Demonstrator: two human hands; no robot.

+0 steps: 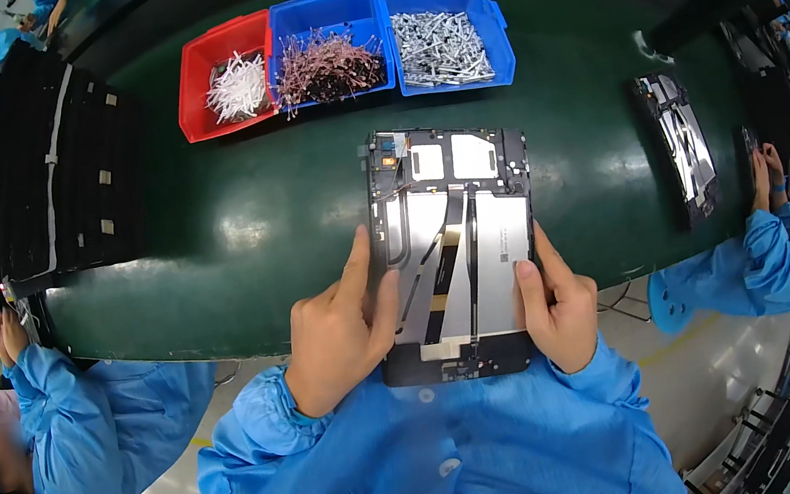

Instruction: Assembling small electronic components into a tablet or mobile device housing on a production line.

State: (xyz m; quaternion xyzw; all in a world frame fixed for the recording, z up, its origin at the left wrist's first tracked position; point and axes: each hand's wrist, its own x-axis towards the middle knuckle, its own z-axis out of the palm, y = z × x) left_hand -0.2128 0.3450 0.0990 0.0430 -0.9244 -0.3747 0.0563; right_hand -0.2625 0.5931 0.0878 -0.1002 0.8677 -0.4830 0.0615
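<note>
An opened tablet (pixel 504 232) lies before me with its inner side up, its near end over the table's front edge. Silver plates, black flex cables and a circuit board strip along the far end show inside it. My left hand (pixel 341 330) grips the left edge, index finger stretched along the side and thumb on top. On the opposite edge, my right hand (pixel 560 305) holds it with the thumb over the rim and fingers along the side. The undersides of both grips are hidden.
Beyond the tablet stand a red bin (pixel 193 103) of white pieces, a blue bin (pixel 321 5) of thin-wired parts and a blue bin (pixel 501 50) of silver pieces. Another opened tablet (pixel 679 146) lies right. Black stacked trays (pixel 22 178) stand left. Co-workers in blue sit either side.
</note>
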